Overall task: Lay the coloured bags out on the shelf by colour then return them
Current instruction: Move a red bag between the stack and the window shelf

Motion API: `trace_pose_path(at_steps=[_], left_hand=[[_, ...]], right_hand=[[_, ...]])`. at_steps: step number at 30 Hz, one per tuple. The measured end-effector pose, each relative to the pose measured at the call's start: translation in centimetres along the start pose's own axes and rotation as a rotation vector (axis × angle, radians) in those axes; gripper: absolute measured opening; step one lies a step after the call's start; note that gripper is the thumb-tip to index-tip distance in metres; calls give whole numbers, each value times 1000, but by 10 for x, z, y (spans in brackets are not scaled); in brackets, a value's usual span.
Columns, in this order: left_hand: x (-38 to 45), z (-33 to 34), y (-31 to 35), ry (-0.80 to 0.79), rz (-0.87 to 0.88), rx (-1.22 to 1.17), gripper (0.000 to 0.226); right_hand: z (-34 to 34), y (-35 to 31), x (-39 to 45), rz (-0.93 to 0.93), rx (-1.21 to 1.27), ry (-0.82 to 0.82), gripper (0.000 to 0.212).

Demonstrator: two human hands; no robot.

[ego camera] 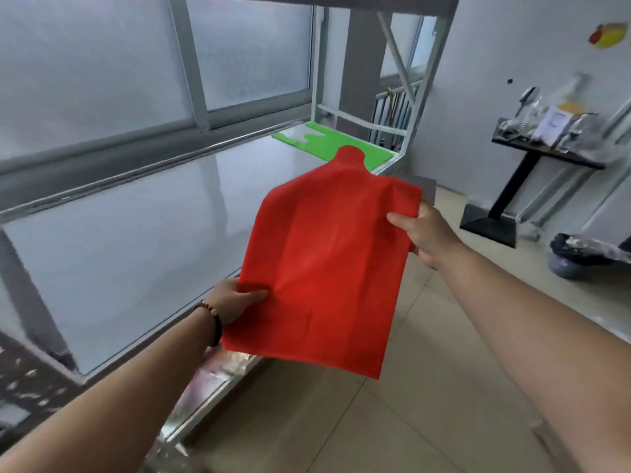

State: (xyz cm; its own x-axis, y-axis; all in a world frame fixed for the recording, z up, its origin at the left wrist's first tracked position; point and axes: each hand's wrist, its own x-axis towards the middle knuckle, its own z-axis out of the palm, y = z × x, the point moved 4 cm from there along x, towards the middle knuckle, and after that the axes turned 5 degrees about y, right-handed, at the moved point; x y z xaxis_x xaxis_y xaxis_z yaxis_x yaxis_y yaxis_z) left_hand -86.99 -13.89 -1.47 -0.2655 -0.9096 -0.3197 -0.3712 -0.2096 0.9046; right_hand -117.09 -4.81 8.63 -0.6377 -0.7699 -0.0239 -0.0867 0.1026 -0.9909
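the left hand (232, 303), a bead bracelet (212, 319) on its wrist, pinched the red bag (324, 261) at its near left edge, thumb on top. the right hand (423, 233) pinched the bag's right edge, thumb over the cloth. the bag hung spread between the 2 hands, just off the front edge of the white shelf (136, 233). at the shelf's far end 1 green bag (338, 146) lay flat. beyond, a black stand (546, 155) held clear packets.
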Motion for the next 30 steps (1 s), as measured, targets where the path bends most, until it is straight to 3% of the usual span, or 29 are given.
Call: trace_pose_path(at_steps=[4, 12, 19, 24, 26, 28, 30], left_hand=[[46, 51, 31, 44, -61, -10, 28], [141, 94, 81, 149, -115, -6, 20], [234, 81, 130, 271, -98, -128, 13], [273, 73, 133, 390, -147, -224, 23], [283, 79, 116, 390, -289, -219, 31], [291, 88, 100, 408, -397, -216, 36], [300, 93, 92, 506, -385, -124, 36]], right_hand=[[-22, -2, 90, -6, -22, -83, 23], [-10, -6, 254, -16, -106, -196, 24], [70, -49, 385, -179, -131, -334, 39], [150, -69, 448, -289, -123, -431, 40], [181, -41, 467, -170, -144, -522, 31], [204, 10, 473, 45, -318, -607, 6], [220, 60, 483, 164, -486, -652, 22]])
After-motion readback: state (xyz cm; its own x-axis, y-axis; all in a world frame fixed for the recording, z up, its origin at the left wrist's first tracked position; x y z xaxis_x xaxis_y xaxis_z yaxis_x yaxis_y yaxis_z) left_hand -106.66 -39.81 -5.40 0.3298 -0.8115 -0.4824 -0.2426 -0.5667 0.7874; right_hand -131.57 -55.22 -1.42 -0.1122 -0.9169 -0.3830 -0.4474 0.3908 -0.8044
